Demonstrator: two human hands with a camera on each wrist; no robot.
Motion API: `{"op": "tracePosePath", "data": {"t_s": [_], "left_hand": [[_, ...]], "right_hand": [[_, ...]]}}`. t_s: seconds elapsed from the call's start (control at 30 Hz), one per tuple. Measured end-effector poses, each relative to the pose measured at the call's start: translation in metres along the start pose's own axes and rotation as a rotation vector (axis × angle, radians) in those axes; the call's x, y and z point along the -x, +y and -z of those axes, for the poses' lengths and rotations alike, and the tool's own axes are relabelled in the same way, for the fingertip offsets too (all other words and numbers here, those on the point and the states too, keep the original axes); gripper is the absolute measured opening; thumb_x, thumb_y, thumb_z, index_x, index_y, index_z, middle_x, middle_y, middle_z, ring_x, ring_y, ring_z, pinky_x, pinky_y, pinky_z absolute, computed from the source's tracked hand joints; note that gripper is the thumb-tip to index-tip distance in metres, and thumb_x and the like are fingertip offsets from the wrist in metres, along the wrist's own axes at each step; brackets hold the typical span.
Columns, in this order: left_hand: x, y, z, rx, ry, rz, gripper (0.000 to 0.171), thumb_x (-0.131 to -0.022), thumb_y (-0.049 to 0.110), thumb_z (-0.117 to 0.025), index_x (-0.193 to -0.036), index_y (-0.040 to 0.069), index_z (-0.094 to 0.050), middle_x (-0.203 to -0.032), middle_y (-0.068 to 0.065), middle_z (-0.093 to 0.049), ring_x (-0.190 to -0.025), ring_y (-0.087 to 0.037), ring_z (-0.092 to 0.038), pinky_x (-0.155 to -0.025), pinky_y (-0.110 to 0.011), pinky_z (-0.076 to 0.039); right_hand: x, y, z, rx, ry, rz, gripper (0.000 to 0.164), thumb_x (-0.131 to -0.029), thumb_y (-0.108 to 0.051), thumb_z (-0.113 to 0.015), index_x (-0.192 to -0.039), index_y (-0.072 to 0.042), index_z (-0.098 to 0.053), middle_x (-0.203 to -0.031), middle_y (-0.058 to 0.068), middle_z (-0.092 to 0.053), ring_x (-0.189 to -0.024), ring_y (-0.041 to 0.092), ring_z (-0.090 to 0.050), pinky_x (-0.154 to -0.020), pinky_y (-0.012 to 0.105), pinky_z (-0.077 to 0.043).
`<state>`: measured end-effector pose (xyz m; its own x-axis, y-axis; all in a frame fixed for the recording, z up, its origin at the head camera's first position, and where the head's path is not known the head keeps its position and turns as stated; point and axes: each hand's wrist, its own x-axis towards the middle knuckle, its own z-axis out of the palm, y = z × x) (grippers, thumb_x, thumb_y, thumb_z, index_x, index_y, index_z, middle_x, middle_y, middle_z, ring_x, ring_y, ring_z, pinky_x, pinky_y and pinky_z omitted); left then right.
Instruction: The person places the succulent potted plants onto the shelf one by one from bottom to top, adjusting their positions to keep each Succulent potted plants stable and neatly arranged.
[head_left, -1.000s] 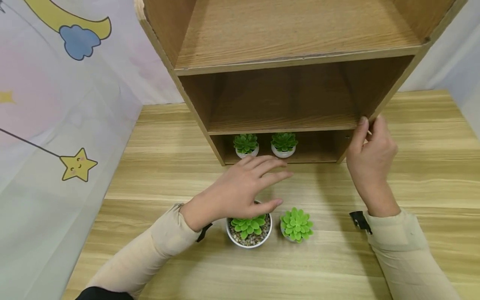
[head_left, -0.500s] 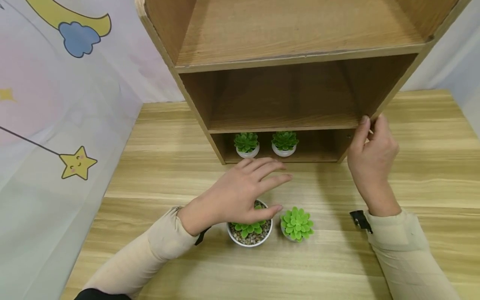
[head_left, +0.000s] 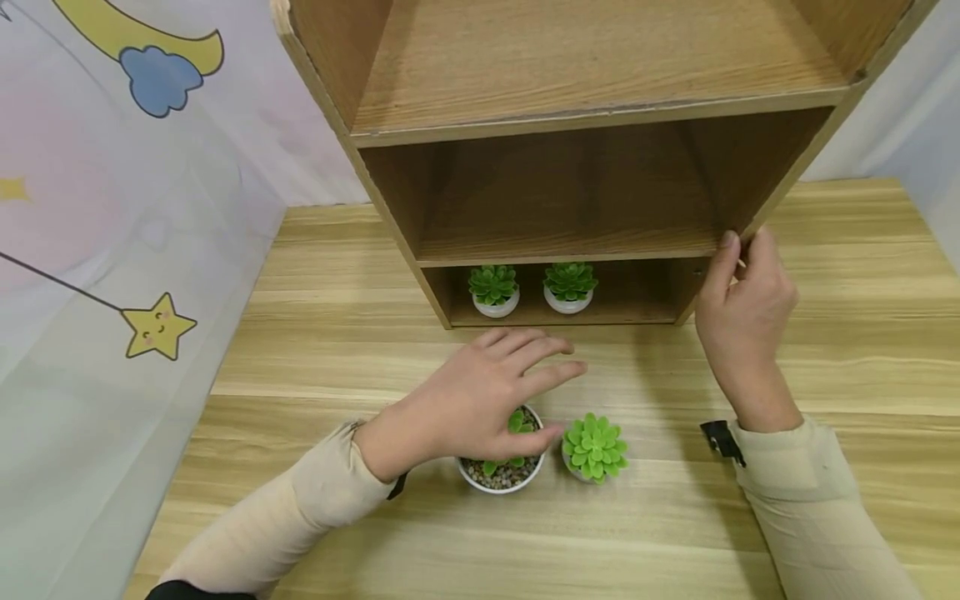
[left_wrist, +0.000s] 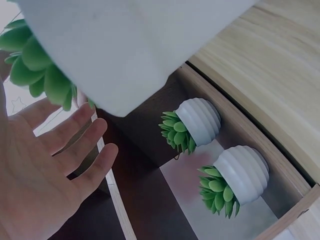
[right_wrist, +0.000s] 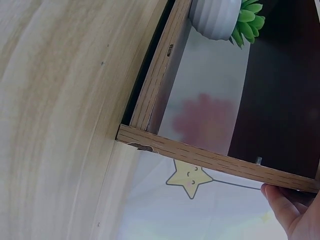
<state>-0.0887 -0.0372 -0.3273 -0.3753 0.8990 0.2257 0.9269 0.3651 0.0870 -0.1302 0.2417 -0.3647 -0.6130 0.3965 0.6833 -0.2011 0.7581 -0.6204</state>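
Note:
My left hand hovers over the larger white pot, which holds a green succulent and pebbles. Its fingers are spread, and the hand hides part of the plant. Just right of the thumb stands a small potted succulent. My right hand grips the right side panel of the wooden shelf, thumb at the front edge and fingers on the outer side. In the bottom compartment are two small succulents, a left one and a right one, in ribbed white pots. The left wrist view shows the large pot close up.
The shelf stands upright on a wood-grain table and has a middle board above the succulents. A printed cloth with a moon and star hangs along the left side.
My left hand has drawn slightly back toward me, its thumb lower over the large pot's right rim. The right hand stays in place on the shelf, and the succulents have not moved.

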Motion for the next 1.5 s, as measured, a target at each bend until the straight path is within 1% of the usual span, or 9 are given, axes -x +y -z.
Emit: {"op": "tracePosePath", "data": {"t_s": [0.13,0.33,0.6,0.83,1.03,1.23,1.5], "left_hand": [[0.001,0.001,-0.001,-0.004,-0.001,0.001,0.060,-0.087,0.054,-0.043,-0.135,0.017,-0.046,-0.133,-0.005,-0.044,-0.123,-0.021,-0.036,-0.098,-0.040,-0.029],[0.001,0.004,-0.001,-0.006,0.005,-0.010,0.059,-0.087,0.052,-0.043,-0.134,0.017,-0.047,-0.133,-0.005,-0.044,-0.123,-0.021,-0.036,-0.096,-0.041,-0.031],[0.003,0.007,0.001,-0.019,-0.004,-0.017,0.060,-0.087,0.054,-0.042,-0.135,0.018,-0.046,-0.134,-0.005,-0.043,-0.123,-0.022,-0.035,-0.095,-0.042,-0.032],[0.008,0.009,0.000,0.001,0.002,-0.004,0.060,-0.086,0.054,-0.044,-0.135,0.018,-0.046,-0.134,-0.005,-0.043,-0.124,-0.023,-0.035,-0.097,-0.042,-0.031],[0.011,0.010,-0.003,-0.003,0.021,-0.003,0.060,-0.086,0.054,-0.043,-0.134,0.018,-0.047,-0.134,-0.005,-0.043,-0.125,-0.023,-0.034,-0.097,-0.042,-0.031],[0.012,0.010,-0.004,0.008,0.047,0.001,0.059,-0.085,0.053,-0.043,-0.133,0.018,-0.048,-0.133,-0.005,-0.044,-0.124,-0.023,-0.035,-0.096,-0.042,-0.032],[0.014,0.012,0.000,0.001,0.024,0.013,0.063,-0.084,0.056,-0.042,-0.136,0.019,-0.044,-0.135,-0.004,-0.041,-0.125,-0.023,-0.032,-0.094,-0.043,-0.031]], "right_hand": [[0.000,0.000,0.000,0.005,-0.002,-0.001,0.030,-0.095,-0.021,-0.044,-0.088,0.006,-0.055,-0.075,0.019,-0.058,-0.079,0.030,-0.063,-0.067,0.043,-0.051],[0.000,-0.001,0.000,-0.001,-0.009,-0.003,0.030,-0.095,-0.021,-0.043,-0.089,0.007,-0.055,-0.076,0.019,-0.057,-0.080,0.030,-0.063,-0.068,0.043,-0.051],[0.000,-0.002,0.001,-0.001,-0.007,-0.013,0.030,-0.095,-0.021,-0.044,-0.090,0.006,-0.056,-0.077,0.018,-0.058,-0.080,0.029,-0.063,-0.068,0.042,-0.051],[0.000,-0.001,0.001,-0.003,-0.010,-0.024,0.030,-0.095,-0.021,-0.044,-0.090,0.006,-0.056,-0.078,0.018,-0.058,-0.081,0.030,-0.063,-0.069,0.042,-0.051],[0.000,-0.001,0.000,0.008,-0.002,-0.003,0.030,-0.095,-0.020,-0.044,-0.086,0.006,-0.055,-0.074,0.018,-0.057,-0.078,0.030,-0.063,-0.067,0.043,-0.051],[0.000,-0.001,-0.001,-0.010,-0.008,-0.014,0.030,-0.094,-0.021,-0.044,-0.087,0.006,-0.055,-0.076,0.018,-0.058,-0.080,0.029,-0.063,-0.069,0.041,-0.051],[0.000,-0.001,0.000,-0.006,-0.004,-0.018,0.030,-0.094,-0.020,-0.044,-0.085,0.006,-0.054,-0.074,0.018,-0.056,-0.079,0.030,-0.063,-0.068,0.041,-0.051]]}}
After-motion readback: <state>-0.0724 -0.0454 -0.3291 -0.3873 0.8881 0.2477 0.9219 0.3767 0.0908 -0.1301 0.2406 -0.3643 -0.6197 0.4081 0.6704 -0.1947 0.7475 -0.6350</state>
